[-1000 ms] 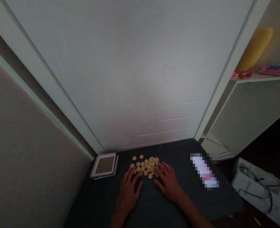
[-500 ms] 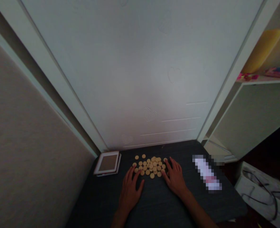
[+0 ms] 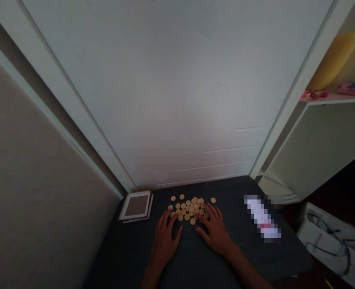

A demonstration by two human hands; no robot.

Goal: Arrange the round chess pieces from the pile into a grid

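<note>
A loose heap of small round tan discs [image 3: 191,208] lies on the dark table [image 3: 183,265], some overlapping in the middle. At its left edge, my left hand [image 3: 165,237] rests with fingers apart, the tips on or beside the outer discs. My right hand [image 3: 214,230] is spread over the right side of the heap, its fingertips touching discs and hiding some of them. Neither hand grips anything. A single disc [image 3: 213,200] sits apart, just beyond my right fingers. Two more discs [image 3: 177,198] lie separately at the back left of the heap.
White-framed squares [image 3: 136,206] are stacked at the table's back left. A blurred-out pale object [image 3: 262,218] lies to the right. Behind the table rises a white panel [image 3: 177,100]. A white box with black cords [image 3: 333,245] stands beyond the right edge, below a shelf [image 3: 333,98].
My right hand has moved left onto the heap, leaving one disc apart behind its fingers. My left hand has hardly moved.
</note>
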